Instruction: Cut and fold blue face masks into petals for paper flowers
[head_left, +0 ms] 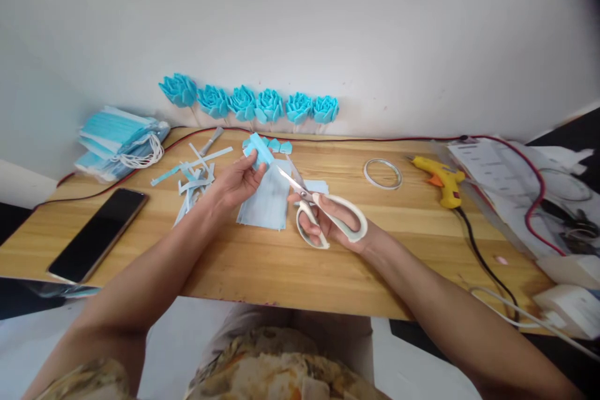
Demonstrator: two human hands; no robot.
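My left hand [237, 182] pinches a folded strip of blue mask fabric [260, 151] and holds it up above the wooden table [281, 262]. My right hand [337, 225] has its fingers through the white handles of a pair of scissors [319, 209]. The blades are apart and point up-left toward the strip. A larger flat piece of blue fabric [267, 203] lies on the table between the two hands.
Several blue fabric roses [244, 103] lean on the wall. Cut strips [194, 178], a stack of face masks [117, 137] and a black phone [98, 234] lie at the left. A tape ring [383, 173], yellow glue gun [440, 180], cables and papers [492, 165] sit at the right.
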